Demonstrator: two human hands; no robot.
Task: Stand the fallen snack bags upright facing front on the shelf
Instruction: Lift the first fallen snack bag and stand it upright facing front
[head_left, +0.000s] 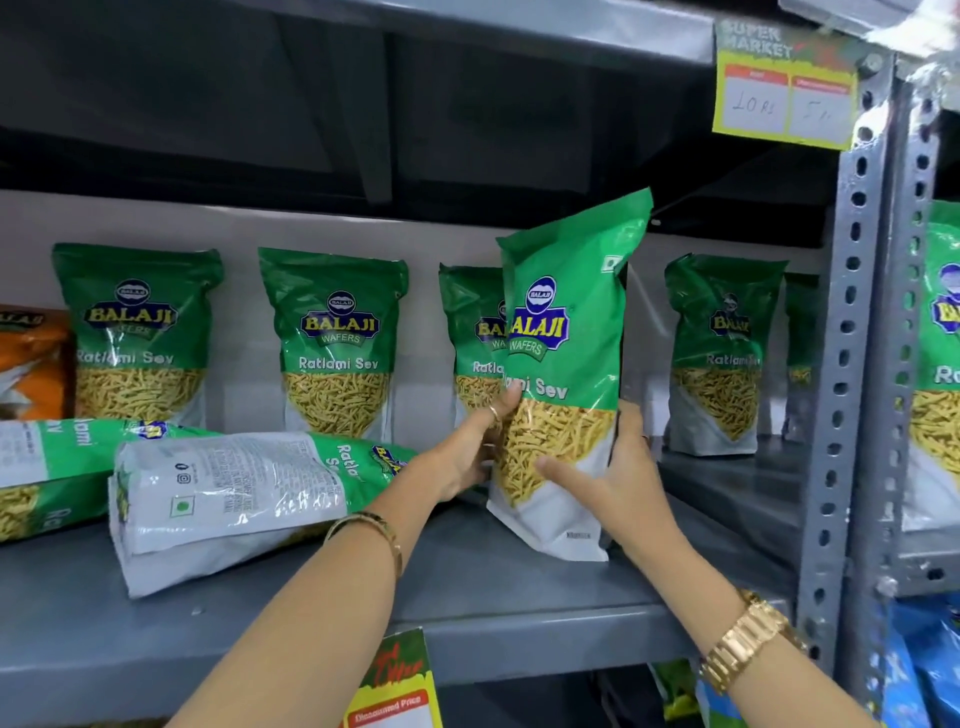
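Note:
A green Ratlami Sev bag (563, 358) stands upright near the front of the grey shelf (467, 597), label facing me, leaning slightly right. My left hand (467, 447) grips its left side and my right hand (618, 478) holds its right lower edge. Two more bags lie fallen on the shelf to the left: one (234, 499) with its white back panel showing, and another (47, 467) behind it at the far left. Upright bags stand along the back: one (137, 332), a second (335, 343), a third (472, 338) partly hidden behind the held bag, and another (719, 353) at the right.
An orange snack bag (31, 358) stands at the far left. A perforated metal upright (852, 364) borders the shelf on the right, with more green bags (935, 364) beyond it. A price tag (784, 93) hangs from the shelf above, and another tag (395, 686) is on the front lip.

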